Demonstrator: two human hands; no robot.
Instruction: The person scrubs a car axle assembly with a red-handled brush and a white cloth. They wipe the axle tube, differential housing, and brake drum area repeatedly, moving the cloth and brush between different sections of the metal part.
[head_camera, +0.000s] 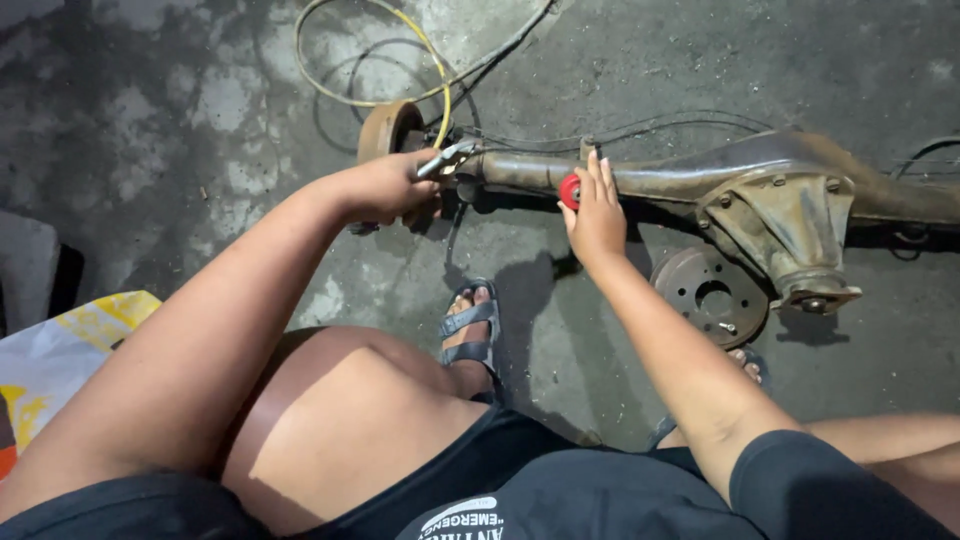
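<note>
Head view, looking down at a squatting person over a rusty rear axle (640, 180) lying on a stained concrete floor (150, 130).

Left hand (385, 185): fingers curled tight around the handle of a metal tool (447, 158), which looks like a wrench or pliers, exact type unclear. Tool tip sits on the axle tube just inboard of the brake drum (388, 128) at the axle's left end. Left arm stretched forward, forearm running diagonally from lower left, wrist straight.

Right hand (597, 212): mostly open, fingers extended and held together, laid flat against the axle tube. A small round red part (570, 190) sits at the thumb side, touching the hand; cannot tell if it is pinched or just pressed. Right arm reaches up from lower right, elbow bent, dark sleeve at the upper arm.

Differential housing (785, 215) is right of the right hand, well apart from it. A loose brake drum (712, 295) lies flat on the floor below the housing, near the right forearm. Yellow hose (440, 75) and thin cables loop on the floor behind the axle. Sandalled foot (470, 325) planted between the arms. Yellow-white sack (60, 350) at the left edge.
</note>
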